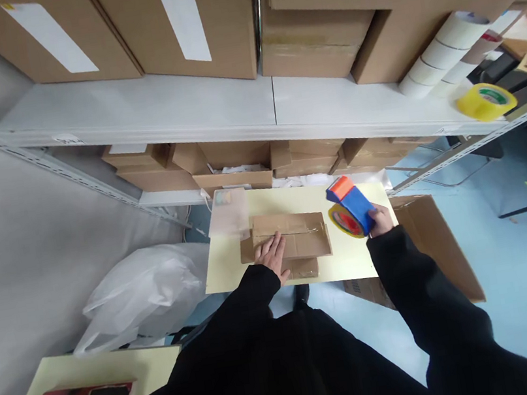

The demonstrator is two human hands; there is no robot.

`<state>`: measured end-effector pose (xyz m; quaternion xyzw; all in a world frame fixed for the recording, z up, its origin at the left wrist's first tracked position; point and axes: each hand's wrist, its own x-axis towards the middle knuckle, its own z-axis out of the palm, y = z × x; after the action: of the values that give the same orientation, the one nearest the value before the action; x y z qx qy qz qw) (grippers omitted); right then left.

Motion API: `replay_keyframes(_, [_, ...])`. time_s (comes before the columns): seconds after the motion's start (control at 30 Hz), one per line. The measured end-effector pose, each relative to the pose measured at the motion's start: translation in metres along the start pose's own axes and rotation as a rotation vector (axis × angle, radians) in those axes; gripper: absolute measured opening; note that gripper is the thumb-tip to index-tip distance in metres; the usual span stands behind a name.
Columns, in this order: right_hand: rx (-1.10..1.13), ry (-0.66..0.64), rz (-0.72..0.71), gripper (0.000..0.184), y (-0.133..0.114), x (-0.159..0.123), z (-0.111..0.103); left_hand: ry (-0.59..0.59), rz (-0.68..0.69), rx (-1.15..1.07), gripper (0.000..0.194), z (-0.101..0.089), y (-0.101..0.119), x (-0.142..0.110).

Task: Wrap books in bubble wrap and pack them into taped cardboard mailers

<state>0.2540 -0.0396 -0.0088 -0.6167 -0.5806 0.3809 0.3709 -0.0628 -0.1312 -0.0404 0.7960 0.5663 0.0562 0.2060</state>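
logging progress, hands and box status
Left hand on cardboard box. Right hand gripping tape dispenser, apart from box. Translucent plastic piece near box's left end.

Packing or storage room: metal shelving (211, 109), shelved cartons (230, 21), white rolls (443, 54), worktable (352, 263), tape dispenser (360, 209).

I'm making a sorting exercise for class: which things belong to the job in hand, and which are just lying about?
In the job:
blue tape dispenser, in the right hand
cardboard box, under the left hand
pale yellow table, under the box

Seemingly lying about:
yellow tape roll, on the shelf
white plastic bag, left of the table
open carton, on the floor
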Motion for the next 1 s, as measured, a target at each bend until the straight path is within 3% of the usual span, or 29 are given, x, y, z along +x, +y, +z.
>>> replay_keyframes(0.1, [0.099,-0.105,-0.004,0.041,-0.030,0.013,0.035,0.019,0.009,-0.035,0.087,-0.004,-0.001,0.001])
replay_keyframes(0.2, [0.126,-0.298,0.026,0.047,-0.044,0.017,0.068,0.048,0.031,-0.132,0.089,-0.005,-0.006,0.000])
replay_keyframes(0.33, [0.123,-0.463,0.060,0.048,-0.042,0.016,0.084,0.161,0.034,-0.548,0.074,-0.008,-0.035,-0.009])
replay_keyframes(0.43, [0.117,-0.484,0.035,0.047,-0.037,0.017,0.083,0.221,-0.166,-0.973,0.060,-0.022,-0.065,-0.012])
replay_keyframes(0.53, [0.081,-0.504,0.008,0.044,-0.037,0.018,0.083,0.036,-0.449,-1.289,0.061,-0.046,-0.080,0.000])
replay_keyframes(0.6, [0.061,-0.521,0.000,0.043,-0.039,0.018,0.084,-0.087,-0.563,-1.370,0.058,-0.059,-0.076,0.015])
replay_keyframes(0.77, [0.073,-0.542,-0.018,0.043,-0.044,0.018,0.086,-0.155,-0.623,-1.411,0.043,-0.064,-0.043,0.054])
replay_keyframes(0.87, [0.070,-0.558,-0.012,0.044,-0.044,0.019,0.086,-0.243,-0.614,-1.537,0.030,-0.059,-0.032,0.062])
replay_keyframes(1.0, [0.063,-0.551,-0.008,0.044,-0.043,0.019,0.086,-0.236,-0.614,-1.666,0.018,-0.058,-0.031,0.063])
